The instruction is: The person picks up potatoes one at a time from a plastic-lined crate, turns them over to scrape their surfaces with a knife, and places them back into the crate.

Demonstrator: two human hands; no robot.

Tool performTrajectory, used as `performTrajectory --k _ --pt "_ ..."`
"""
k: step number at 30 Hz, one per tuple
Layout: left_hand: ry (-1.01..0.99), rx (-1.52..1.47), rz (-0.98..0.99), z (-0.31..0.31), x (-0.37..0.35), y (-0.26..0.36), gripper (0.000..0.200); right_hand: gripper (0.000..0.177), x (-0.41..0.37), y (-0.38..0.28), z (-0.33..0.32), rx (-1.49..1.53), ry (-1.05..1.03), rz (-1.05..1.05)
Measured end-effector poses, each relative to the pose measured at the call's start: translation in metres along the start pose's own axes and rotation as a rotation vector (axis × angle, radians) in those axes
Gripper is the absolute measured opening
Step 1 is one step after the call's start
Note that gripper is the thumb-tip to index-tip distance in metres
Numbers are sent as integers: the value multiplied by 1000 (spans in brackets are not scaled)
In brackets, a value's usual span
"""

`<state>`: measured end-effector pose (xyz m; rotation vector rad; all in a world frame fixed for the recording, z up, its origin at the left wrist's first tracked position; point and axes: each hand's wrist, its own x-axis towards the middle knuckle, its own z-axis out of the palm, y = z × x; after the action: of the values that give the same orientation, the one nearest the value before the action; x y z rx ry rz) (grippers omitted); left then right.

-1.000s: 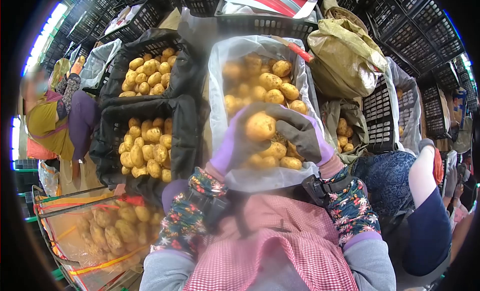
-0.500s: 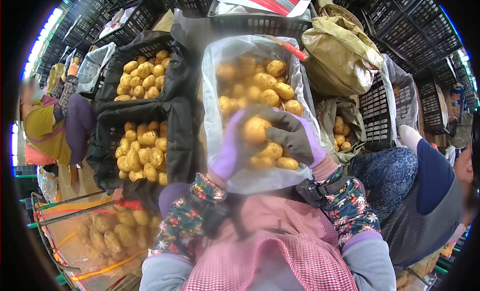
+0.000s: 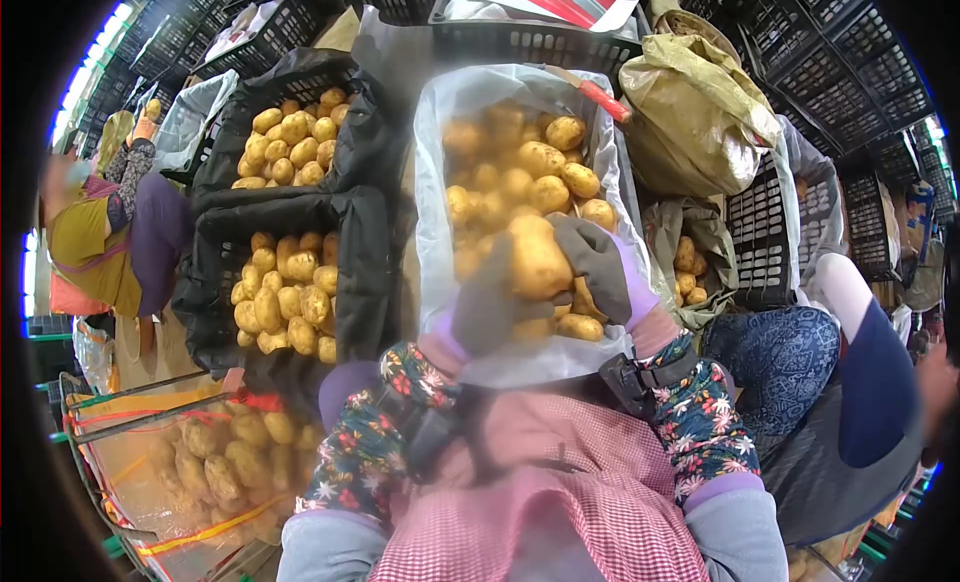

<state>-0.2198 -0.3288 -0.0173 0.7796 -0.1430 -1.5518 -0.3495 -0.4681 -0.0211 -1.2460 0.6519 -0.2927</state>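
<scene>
Both my hands wear grey-and-purple gloves and are over a crate lined with clear plastic (image 3: 431, 182). One large yellow potato (image 3: 540, 258) is between them, above the other potatoes (image 3: 549, 194) in the crate. My right hand (image 3: 603, 265) grips its right side with bent fingers. On its left and lower side is my left hand (image 3: 487, 310), closed against it and somewhat blurred. A knife with a red handle (image 3: 604, 100) rests across the crate's far right corner. A hazy patch blurs the potatoes at the crate's left.
Two black-lined crates (image 3: 358, 272) of potatoes stand at left, above a clear bag of potatoes (image 3: 225, 462). To the right are a tan sack (image 3: 695, 117) and a smaller open sack (image 3: 655, 227) holding potatoes. One person (image 3: 100, 237) sits far left, another (image 3: 850, 422) close on my right.
The potato has turned in my hands, showing a larger, longer side. My left hand has shifted lower along it. The view has moved slightly, and the person at right has leaned.
</scene>
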Motion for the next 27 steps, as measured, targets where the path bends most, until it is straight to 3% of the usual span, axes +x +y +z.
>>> performTrajectory --k 3,5,8,11,13,16,20,24,26,27 --pt "-30 -48 -69 -8 0 -3 67 40 1 0 -4 -107 28 104" --pt "-18 38 4 -4 -1 -4 59 38 2 -1 0 -101 44 130" --pt "-115 604 286 -26 2 -18 50 46 7 -1 0 -138 49 284" --pt "-145 1153 505 -28 0 -18 59 55 10 0 3 -365 101 244" --pt "-68 1188 484 -21 -2 -17 66 58 15 9 1 -506 132 207" --pt "24 908 327 -13 -4 -21 70 63 16 11 1 -621 149 200" --pt "2 747 254 -3 -6 -21 69 68 10 -8 4 -800 146 279" --pt "-27 1018 372 -7 -2 -24 68 69 8 -13 5 -847 131 301" --pt "-26 549 231 -4 -5 -27 65 69 6 -18 7 -866 121 301" --pt "-20 560 231 -2 -5 -26 64 69 6 -17 7 -866 126 288"
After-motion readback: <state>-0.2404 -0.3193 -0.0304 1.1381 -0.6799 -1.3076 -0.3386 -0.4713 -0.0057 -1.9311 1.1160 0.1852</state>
